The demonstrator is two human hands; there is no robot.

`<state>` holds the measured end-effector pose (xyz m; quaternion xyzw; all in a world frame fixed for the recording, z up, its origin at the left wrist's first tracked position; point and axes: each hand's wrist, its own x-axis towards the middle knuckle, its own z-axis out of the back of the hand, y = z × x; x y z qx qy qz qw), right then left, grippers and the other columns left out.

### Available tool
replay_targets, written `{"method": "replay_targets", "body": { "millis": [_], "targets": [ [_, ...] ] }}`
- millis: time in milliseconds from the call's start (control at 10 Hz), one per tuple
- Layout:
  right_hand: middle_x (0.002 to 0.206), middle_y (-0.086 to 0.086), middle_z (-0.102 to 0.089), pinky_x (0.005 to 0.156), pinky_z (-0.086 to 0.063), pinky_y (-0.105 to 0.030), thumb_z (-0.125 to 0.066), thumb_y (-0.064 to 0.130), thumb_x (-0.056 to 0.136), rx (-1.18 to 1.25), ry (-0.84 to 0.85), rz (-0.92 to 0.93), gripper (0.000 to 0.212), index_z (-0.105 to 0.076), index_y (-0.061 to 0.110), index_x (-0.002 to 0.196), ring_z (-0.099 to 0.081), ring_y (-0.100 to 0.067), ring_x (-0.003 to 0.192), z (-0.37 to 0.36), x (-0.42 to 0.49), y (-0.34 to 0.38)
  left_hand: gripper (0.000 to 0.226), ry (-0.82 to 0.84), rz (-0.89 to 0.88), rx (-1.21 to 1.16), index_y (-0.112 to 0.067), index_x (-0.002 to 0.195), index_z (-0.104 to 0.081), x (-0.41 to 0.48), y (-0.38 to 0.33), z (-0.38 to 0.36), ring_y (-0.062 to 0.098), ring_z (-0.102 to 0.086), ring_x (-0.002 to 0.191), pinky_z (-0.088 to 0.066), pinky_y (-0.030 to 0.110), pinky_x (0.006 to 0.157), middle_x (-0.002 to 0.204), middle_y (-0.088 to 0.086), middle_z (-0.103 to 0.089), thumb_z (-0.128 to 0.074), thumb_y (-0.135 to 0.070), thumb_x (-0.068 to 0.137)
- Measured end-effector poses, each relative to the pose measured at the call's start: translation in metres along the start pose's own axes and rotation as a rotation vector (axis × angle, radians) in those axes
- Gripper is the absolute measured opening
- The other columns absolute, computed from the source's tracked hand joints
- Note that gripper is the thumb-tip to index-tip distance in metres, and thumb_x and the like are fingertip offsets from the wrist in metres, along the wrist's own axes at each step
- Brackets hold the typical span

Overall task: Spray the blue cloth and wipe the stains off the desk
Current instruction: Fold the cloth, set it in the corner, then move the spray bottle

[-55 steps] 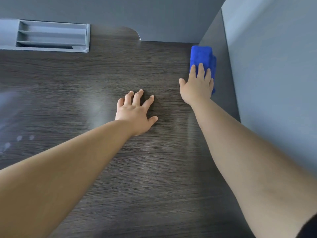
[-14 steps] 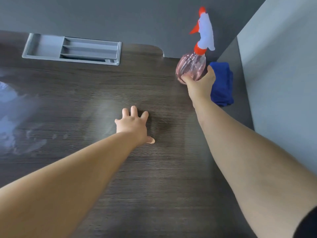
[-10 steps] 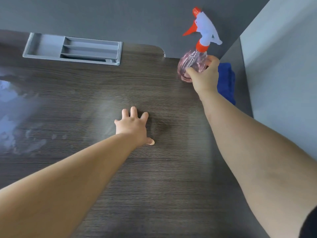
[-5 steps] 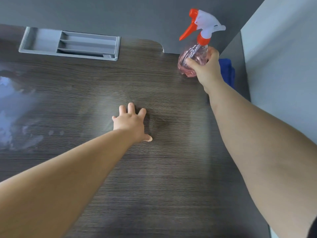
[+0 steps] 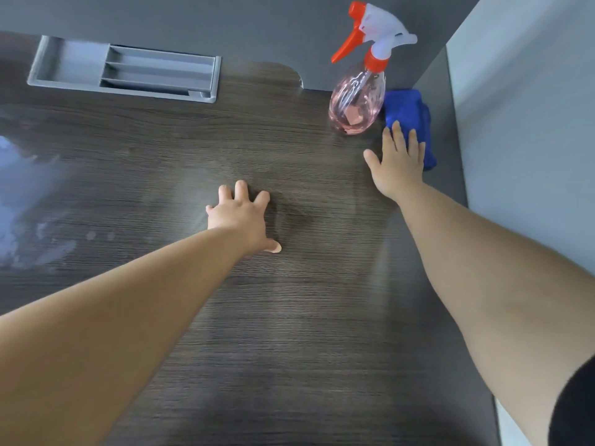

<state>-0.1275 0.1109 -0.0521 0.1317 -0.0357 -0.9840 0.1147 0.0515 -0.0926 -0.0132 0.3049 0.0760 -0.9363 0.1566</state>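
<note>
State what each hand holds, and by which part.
Nothing is held. The left hand lies flat on the desk; the right hand rests straight-fingered on the blue cloth.

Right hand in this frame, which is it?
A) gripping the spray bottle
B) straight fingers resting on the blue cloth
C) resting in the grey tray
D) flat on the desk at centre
B: the right hand has its straight fingers laid on the blue cloth, while the spray bottle stands untouched on the desk just left of the cloth.
</note>
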Motion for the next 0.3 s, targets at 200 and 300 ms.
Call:
{"method": "replay_targets", "body": {
  "millis": [200, 300],
  "targets": [
    [0.159, -0.005, 0.000, 0.116, 0.005, -0.045, -0.033, 0.043, 0.099, 0.093, -0.042, -0.031, 0.062, -0.013, 0.014, 0.150, 0.007, -0.030, 0.145, 0.006, -0.008, 0.011, 0.092, -0.008, 0.002, -0.004, -0.027, 0.136, -0.027, -0.003, 0.001, 0.000, 0.031, -0.023, 0.124, -0.046, 0.047, 0.090, 0.134, 0.008, -0.024, -0.070, -0.065, 0.063],
    [0.157, -0.008, -0.017, 0.116, 0.000, -0.045, -0.047, 0.035, 0.095, 0.170, -0.211, -0.017, 0.053, -0.035, 0.015, 0.143, -0.003, -0.033, 0.145, -0.003, -0.032, 0.023, 0.092, -0.030, -0.005, -0.018, -0.028, 0.135, -0.028, -0.003, 0.001, 0.000, 0.031, -0.022, 0.125, -0.047, 0.047, 0.090, 0.135, 0.008, -0.024, -0.070, -0.065, 0.062]
  ]
}}
